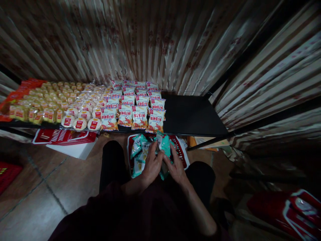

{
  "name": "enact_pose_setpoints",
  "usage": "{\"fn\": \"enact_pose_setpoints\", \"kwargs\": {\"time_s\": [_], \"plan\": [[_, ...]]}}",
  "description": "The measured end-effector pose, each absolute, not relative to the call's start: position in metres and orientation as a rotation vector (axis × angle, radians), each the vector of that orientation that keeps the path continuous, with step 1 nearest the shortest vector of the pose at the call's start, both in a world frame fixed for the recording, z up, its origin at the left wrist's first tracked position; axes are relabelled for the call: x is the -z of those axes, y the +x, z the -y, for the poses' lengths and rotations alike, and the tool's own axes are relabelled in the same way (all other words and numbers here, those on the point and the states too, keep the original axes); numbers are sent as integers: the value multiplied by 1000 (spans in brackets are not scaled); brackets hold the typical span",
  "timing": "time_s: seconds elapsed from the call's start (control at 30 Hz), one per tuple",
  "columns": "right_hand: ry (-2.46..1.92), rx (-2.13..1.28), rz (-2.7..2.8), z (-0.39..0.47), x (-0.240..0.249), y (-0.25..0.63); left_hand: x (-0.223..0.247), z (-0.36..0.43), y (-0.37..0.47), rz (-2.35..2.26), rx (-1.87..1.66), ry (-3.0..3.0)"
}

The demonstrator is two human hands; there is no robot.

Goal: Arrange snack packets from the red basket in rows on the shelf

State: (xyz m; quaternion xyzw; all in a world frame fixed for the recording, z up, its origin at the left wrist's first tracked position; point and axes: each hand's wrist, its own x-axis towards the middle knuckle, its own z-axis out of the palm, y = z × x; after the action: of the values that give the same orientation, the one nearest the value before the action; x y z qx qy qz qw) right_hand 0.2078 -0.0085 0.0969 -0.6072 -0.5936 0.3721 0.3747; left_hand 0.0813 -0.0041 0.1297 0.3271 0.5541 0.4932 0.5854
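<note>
Both hands meet over a red and white bag (185, 154) between the knees. My left hand (152, 164) and my right hand (176, 165) hold a green snack packet (164, 144) between them, thumbs close together on its near side. More green packets (138, 157) lie on the bag, left of and beneath my left hand. Just beyond the hands, rows of white and orange snack packets (139, 117) stand on a black shelf (193, 115).
Round wrapped cakes (80, 124), yellow wrapped cakes (37, 113) and orange packaging (15, 95) fill the shelf's left part. Striped curtains (150, 43) hang behind. A dark metal bar (265, 117) slants at the right. Red packages (288, 211) lie at the lower right.
</note>
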Motion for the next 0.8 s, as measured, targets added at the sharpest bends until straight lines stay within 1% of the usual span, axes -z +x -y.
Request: {"fn": "enact_pose_setpoints", "kwargs": {"time_s": [0.13, 0.27, 0.43, 0.6, 0.67, 0.8], "plan": [[-1680, -1006, 1367, 7, -102, 208, -134, 8, 81, -1218, -1139, 802], [-1660, -1077, 1325, 6, -98, 214, -125, 10, 81, -1245, -1087, 915], [-1689, -1126, 1328, 4, -78, 231, -86, 14, 69, -1452, -1121, 1044], [-1777, -1109, 1368, -8, -61, 249, -44, 9, 39, -1859, -1055, 1345], [-1791, -1066, 1359, -14, -58, 257, -31, 5, 26, -1981, -982, 1438], [-1848, -1059, 1373, -25, -51, 277, -5, 1, 6, -2151, -796, 1367]]}}
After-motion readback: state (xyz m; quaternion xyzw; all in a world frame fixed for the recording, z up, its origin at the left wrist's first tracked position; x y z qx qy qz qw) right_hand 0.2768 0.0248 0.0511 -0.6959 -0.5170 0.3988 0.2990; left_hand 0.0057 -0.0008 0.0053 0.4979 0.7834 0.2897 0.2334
